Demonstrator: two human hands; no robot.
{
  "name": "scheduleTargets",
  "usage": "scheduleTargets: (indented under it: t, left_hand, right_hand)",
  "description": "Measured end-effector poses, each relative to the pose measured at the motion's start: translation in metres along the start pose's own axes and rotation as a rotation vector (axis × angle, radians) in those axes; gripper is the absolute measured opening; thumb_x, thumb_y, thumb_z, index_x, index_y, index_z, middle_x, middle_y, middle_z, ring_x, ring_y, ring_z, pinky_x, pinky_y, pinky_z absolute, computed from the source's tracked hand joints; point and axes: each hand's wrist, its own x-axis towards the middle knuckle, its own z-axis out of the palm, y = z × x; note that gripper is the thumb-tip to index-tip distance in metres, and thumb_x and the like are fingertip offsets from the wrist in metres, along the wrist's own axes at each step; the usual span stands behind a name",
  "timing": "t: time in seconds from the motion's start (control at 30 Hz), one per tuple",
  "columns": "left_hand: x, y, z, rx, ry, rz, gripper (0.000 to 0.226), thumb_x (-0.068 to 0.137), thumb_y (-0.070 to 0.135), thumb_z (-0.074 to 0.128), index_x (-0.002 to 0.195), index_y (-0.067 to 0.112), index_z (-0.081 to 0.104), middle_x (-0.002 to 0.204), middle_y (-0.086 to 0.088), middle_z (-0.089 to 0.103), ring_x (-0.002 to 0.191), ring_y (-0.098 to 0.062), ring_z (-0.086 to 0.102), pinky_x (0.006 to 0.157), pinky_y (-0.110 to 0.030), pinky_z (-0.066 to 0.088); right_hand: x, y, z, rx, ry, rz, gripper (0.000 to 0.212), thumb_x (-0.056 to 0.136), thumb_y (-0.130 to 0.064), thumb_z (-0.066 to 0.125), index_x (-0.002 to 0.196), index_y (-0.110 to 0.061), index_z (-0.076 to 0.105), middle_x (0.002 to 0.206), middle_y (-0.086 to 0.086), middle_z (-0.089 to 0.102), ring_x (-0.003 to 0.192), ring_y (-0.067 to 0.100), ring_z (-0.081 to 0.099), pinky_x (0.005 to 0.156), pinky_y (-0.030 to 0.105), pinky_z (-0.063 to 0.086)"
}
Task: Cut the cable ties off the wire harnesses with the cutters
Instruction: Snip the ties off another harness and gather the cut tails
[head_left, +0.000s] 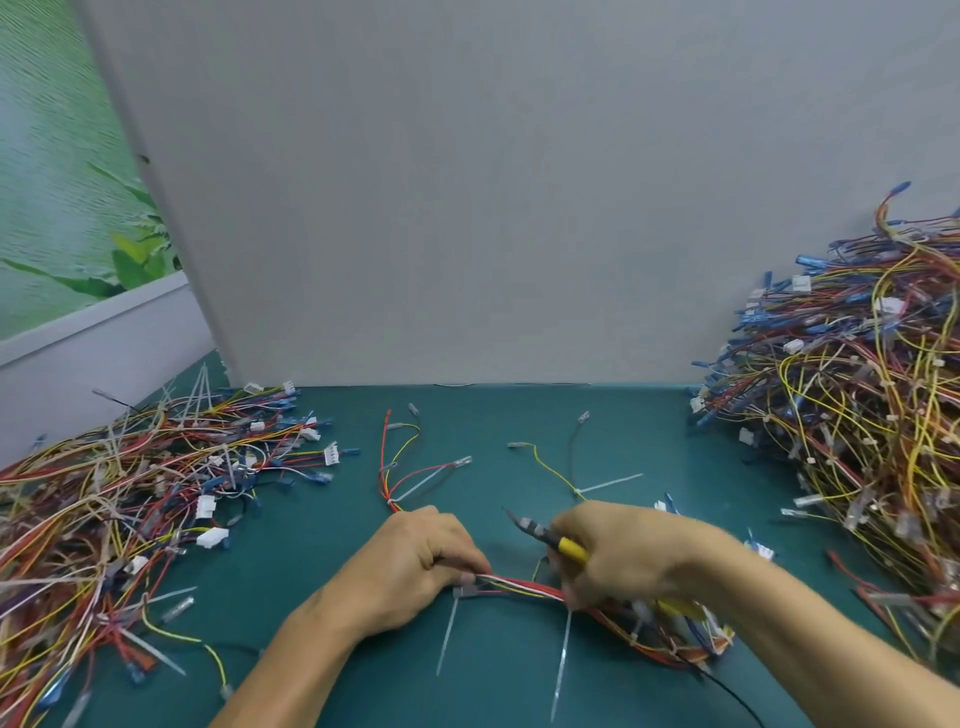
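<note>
— What are we gripping?
— Our left hand (415, 566) has its fingers curled, pinching the harness of red, white and yellow wires (519, 590). Our right hand (623, 558) is wrapped round the yellow-handled cutters (543, 534), and its lower fingers seem to touch the same bundle.
— Which way do they lie?
— The harness runs left to right between our hands, low and close in front of us. The cutters slant across it, with the dark tips pointing up and to the left, away from us. They are too blurred for us to tell whether the tips are parted.
— And the ties?
— Two white plastic cable ties (563, 660) hang from the bundle, tails toward us, over the dark green table mat (519, 431).
— Further out?
— There is a flat tangle of loose wires (130, 519) to our left and a tall heap of tied harnesses (857, 415) to our right, against the grey wall.
</note>
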Motion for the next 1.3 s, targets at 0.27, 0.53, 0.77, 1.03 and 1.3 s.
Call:
scheduleTargets:
  t: [0.27,0.53,0.77,1.03,1.3]
  left_hand:
    - [-0.001,-0.002,0.001,0.195,-0.024,-0.032,0.018,0.089,0.022,0.066,0.099,0.033,0.076,0.096,0.02,0.059,0.093,-0.005,0.054,0.085,-0.017,0.041]
    - [-0.001,0.019,-0.005,0.197,0.115,-0.02,0.016,0.085,0.027,0.066,0.098,0.029,0.075,0.096,0.02,0.061,0.093,0.002,0.05,0.081,-0.013,0.04]
    - [0.008,0.073,0.026,0.254,0.146,0.365,0.012,0.084,0.023,0.068,0.093,0.024,0.076,0.096,0.014,0.069,0.085,-0.015,0.062,0.072,-0.032,0.052]
    - [0.007,0.08,0.049,0.47,-0.062,0.463,0.027,0.075,0.05,0.072,0.102,0.046,0.07,0.097,0.029,0.065,0.078,-0.003,0.059,0.063,-0.012,0.044]
    - [0.005,0.081,0.049,0.616,-0.07,0.383,0.018,0.079,0.062,0.056,0.084,0.05,0.068,0.085,0.025,0.057,0.07,0.0,0.053,0.059,-0.012,0.037]
  right_hand:
    - [-0.029,-0.001,-0.03,0.668,0.333,-0.251,0.006,0.088,-0.008,0.065,0.092,-0.009,0.06,0.081,0.006,0.064,0.076,0.016,0.059,0.075,0.028,0.045]
    - [-0.091,0.044,-0.049,0.305,0.651,-0.132,0.022,0.082,-0.017,0.075,0.087,-0.035,0.062,0.081,0.005,0.066,0.071,0.019,0.063,0.072,0.032,0.052]
    - [-0.082,0.066,-0.004,-0.042,0.335,0.072,0.031,0.064,-0.03,0.079,0.079,-0.034,0.052,0.078,-0.005,0.061,0.072,0.004,0.053,0.067,0.024,0.045]
    - [-0.067,0.059,0.011,0.089,0.465,0.112,0.024,0.068,-0.021,0.075,0.075,-0.028,0.053,0.07,-0.006,0.06,0.063,0.002,0.05,0.062,0.025,0.046]
    - [-0.076,0.063,0.005,0.234,0.557,0.234,0.022,0.067,-0.023,0.082,0.073,-0.021,0.061,0.066,-0.003,0.067,0.063,0.009,0.064,0.064,0.032,0.055]
